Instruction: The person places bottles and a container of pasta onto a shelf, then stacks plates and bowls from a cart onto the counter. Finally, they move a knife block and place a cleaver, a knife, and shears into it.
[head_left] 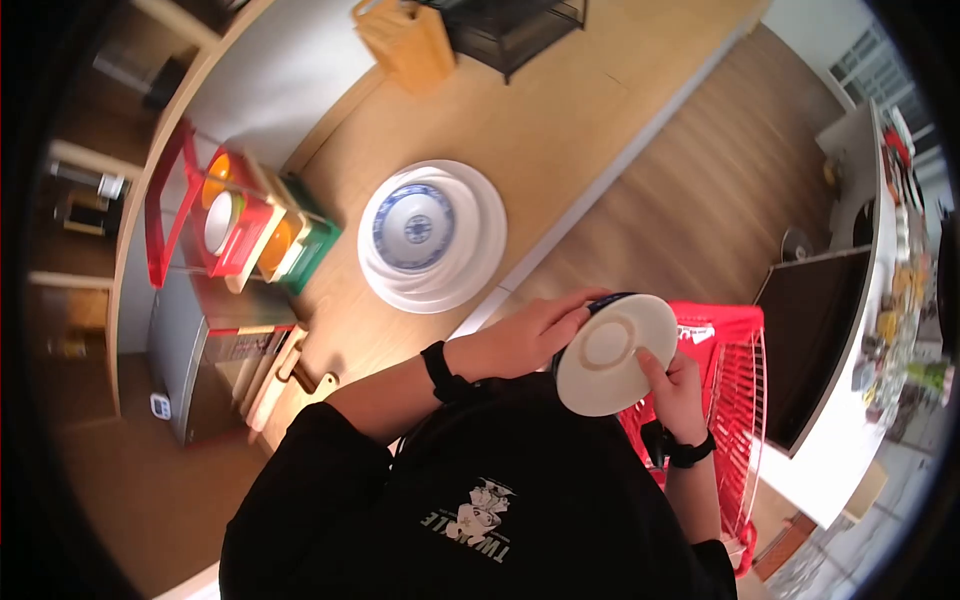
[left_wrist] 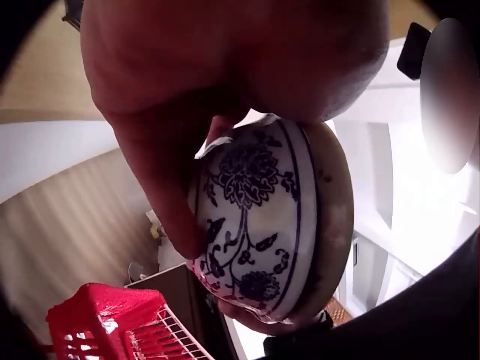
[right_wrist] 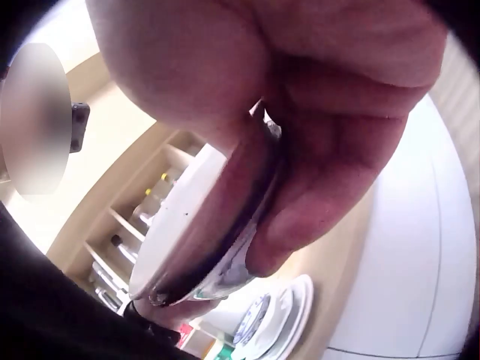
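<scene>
Head view: open run of wooden counter (head_left: pixel 570 130) from centre up toward upper right, room for a hand to pass between the plate stack (head_left: pixel 485 265) and the black rack (head_left: pixel 515 35). Rack plus tan block (head_left: pixel 405 50) obstruct the top edge. Stack blocks the counter's middle; only a narrow strip separates it from the green bin (head_left: pixel 318 245) on its left. Wooden floor (head_left: pixel 690 170) gives open space right of the counter edge. Lower right: red cart (head_left: pixel 740 400) sits just beyond the right hand (head_left: pixel 683 395), crowding that side. Held dish (head_left: pixel 600 380) fills the gap between right hand and left hand (head_left: pixel 545 330).
</scene>
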